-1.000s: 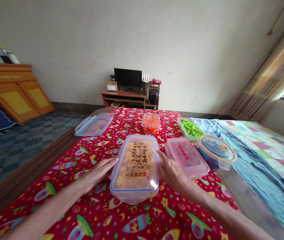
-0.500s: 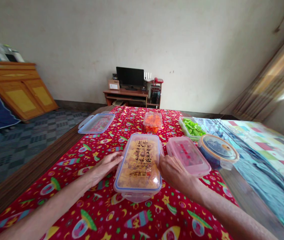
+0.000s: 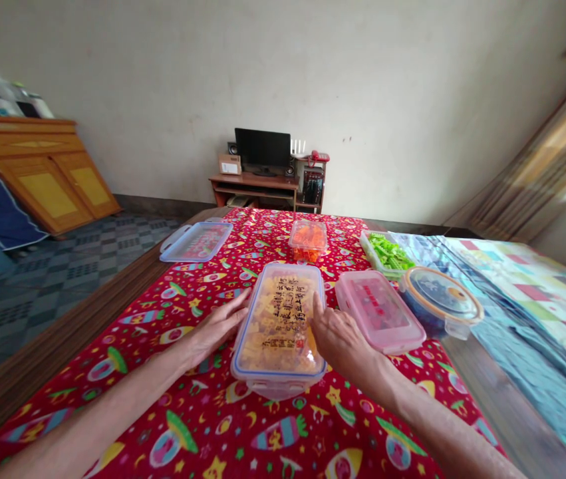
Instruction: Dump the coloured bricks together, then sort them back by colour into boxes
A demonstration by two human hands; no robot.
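Note:
A clear plastic box (image 3: 277, 326) with blue-sealed rim, filled with yellow pieces, sits in front of me on a red rocket-print cloth (image 3: 128, 406). Black calligraphy on paper shows across its top. My left hand (image 3: 217, 327) lies flat at its left side, fingertips at or very near the edge. My right hand (image 3: 340, 346) rests at its right side, with the fingers lying over the rim. Neither hand lifts the box. A pink-rimmed box (image 3: 377, 313) stands just right of my right hand.
Farther back on the cloth are a clear blue-rimmed lid (image 3: 195, 241), a small box of orange pieces (image 3: 307, 239), a tray of green pieces (image 3: 382, 256) and a round orange-rimmed container (image 3: 439, 303). A patchwork quilt (image 3: 527, 299) lies to the right.
The whole scene has shifted right and upward in view as my head moves. My left hand has come closer to the box, and my right fingers now reach over its rim.

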